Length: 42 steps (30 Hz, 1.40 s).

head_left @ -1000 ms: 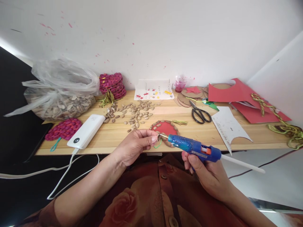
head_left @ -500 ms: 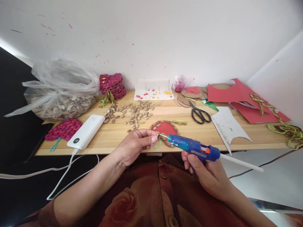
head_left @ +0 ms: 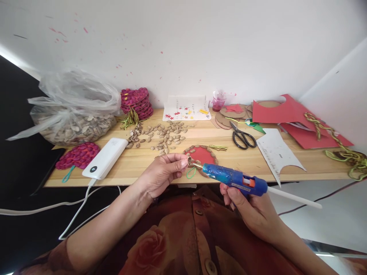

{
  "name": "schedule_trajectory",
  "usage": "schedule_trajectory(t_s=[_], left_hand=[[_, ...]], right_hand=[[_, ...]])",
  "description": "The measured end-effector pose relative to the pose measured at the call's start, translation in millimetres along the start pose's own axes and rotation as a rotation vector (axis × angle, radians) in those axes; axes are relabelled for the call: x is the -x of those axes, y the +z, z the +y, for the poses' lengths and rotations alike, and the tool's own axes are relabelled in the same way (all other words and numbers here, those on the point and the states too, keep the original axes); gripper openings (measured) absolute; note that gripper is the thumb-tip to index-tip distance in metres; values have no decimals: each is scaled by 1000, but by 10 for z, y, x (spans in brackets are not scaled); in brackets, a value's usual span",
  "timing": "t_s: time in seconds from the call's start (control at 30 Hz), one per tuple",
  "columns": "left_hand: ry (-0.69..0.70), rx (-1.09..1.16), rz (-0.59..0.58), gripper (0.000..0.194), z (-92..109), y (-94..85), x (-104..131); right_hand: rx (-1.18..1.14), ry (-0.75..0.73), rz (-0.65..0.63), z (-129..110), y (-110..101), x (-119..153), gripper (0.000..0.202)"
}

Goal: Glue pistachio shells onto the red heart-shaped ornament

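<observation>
My left hand [head_left: 169,170] pinches a small pistachio shell [head_left: 189,160] between thumb and fingertips. My right hand [head_left: 249,208] is wrapped round a blue hot glue gun [head_left: 233,178], with a long white glue stick [head_left: 295,197] out of its back end. The gun's metal nozzle points left, close to the shell; whether they touch I cannot tell. Behind the nozzle lies a round red disc [head_left: 200,154] edged with shells, a yellow-green tassel [head_left: 218,148] at its far side and a green loop [head_left: 191,173] at the near side, partly hidden by the gun.
Loose pistachio shells [head_left: 169,133] lie mid-table, with a plastic bag of shells [head_left: 77,126] at left. A white power bank [head_left: 105,158] trails a cable. To the right are black scissors [head_left: 243,137], white card [head_left: 279,152] and red paper [head_left: 311,137]. Purple shell-covered pieces [head_left: 136,103] stand stacked behind.
My left hand has drawn slightly left and up with the shell, which now sits a little apart from the nozzle. The glue gun has hardly moved.
</observation>
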<state>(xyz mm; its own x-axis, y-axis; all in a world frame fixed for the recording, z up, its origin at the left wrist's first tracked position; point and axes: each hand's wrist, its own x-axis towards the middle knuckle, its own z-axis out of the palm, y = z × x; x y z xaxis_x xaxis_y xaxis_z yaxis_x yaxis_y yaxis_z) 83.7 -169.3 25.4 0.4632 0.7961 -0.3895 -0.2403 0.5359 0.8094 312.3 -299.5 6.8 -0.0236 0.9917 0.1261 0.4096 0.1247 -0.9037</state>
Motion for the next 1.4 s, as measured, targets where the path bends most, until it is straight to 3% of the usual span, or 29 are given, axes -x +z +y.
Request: schedule_trajectory(t_s=[1.4], left_hand=[[-11, 27, -11, 33, -74, -13, -27]], right_hand=[[135, -50, 10, 20, 2, 5, 20]])
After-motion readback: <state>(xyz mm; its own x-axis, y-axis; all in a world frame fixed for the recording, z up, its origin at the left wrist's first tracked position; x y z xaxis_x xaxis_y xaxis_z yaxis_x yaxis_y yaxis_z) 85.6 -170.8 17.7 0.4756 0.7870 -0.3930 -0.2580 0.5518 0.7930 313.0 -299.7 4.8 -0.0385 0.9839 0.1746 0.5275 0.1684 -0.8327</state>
